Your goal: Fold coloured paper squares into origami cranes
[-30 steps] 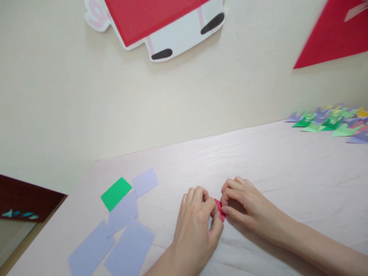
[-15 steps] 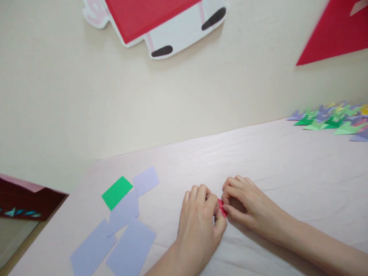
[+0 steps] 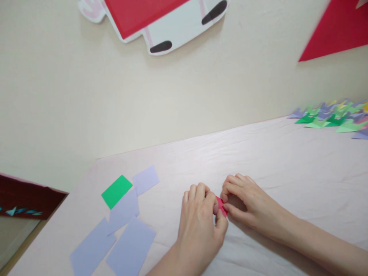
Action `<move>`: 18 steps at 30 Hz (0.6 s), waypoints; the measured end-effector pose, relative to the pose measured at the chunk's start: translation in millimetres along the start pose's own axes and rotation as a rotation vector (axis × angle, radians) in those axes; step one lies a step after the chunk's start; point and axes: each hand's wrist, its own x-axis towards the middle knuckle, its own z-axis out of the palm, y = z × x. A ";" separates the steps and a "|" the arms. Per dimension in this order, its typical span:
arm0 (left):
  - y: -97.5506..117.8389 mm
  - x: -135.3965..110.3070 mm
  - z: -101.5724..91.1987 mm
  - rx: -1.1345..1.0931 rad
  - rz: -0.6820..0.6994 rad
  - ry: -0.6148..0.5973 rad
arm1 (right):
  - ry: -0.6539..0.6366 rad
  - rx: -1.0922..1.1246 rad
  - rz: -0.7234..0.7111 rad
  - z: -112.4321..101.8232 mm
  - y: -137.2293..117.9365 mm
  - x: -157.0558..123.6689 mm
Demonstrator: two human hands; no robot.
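Observation:
A small piece of folded red paper lies low over the pale cloth, mostly hidden between my fingers. My left hand pinches its left side between thumb and curled forefinger. From the right, my right hand grips the other side with thumb and fingertips. Both hands rest close together near the cloth, knuckles up. How the red paper is folded under the fingers cannot be made out.
To the left lie a green paper sheet and several lavender sheets, some overlapping. Several folded paper figures in green, lavender and yellow stand at the far right by the wall. Red-and-white decorations hang on it.
Both hands stay almost in place on the red paper. Slightly more of the red shows between the fingertips. The whole view has shifted a little.

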 end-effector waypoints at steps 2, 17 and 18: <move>-0.3 -0.9 0.8 -0.016 -0.013 0.014 | -0.011 0.008 -0.019 -0.4 0.4 -0.4; 1.0 -3.2 0.2 -0.073 -0.040 0.000 | -0.017 -0.017 0.064 2.7 -12.1 2.0; 1.1 -3.3 0.3 -0.076 -0.041 0.001 | -0.018 -0.015 0.068 2.7 -12.6 2.0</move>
